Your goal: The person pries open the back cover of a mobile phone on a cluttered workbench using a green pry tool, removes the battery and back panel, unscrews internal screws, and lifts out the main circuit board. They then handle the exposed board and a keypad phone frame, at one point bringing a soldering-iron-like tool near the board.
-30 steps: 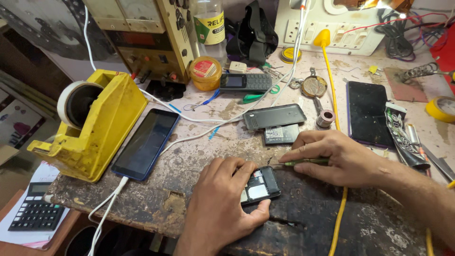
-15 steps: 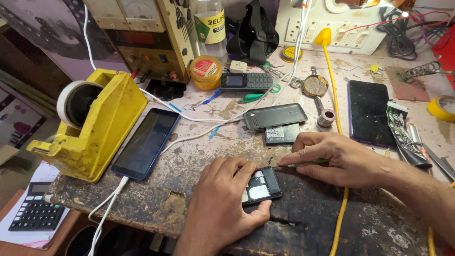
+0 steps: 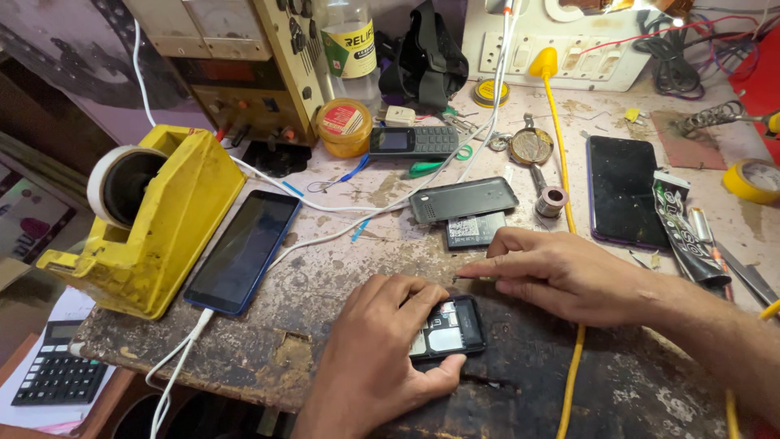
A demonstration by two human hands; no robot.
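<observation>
An opened small phone (image 3: 448,328), lying on the table (image 3: 244,349) just below the detached back cover (image 3: 464,198), is pinned flat by the curled left hand (image 3: 382,345), while the loosely closed right hand (image 3: 561,272) is held at its upper edge, forefinger extended, apparently to work there.

Rough stained workbench (image 3: 341,268), glossy smartphone (image 3: 242,250)

Phone-repair workbench (image 3: 341,244): opened handsets (image 3: 463,199), solder (image 3: 551,199).

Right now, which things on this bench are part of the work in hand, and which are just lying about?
In hand:
left hand gripping the opened small phone
right hand fingers at its top edge

Lying about:
blue smartphone
yellow tape dispenser
keypad phone
black back cover
calculator
</observation>
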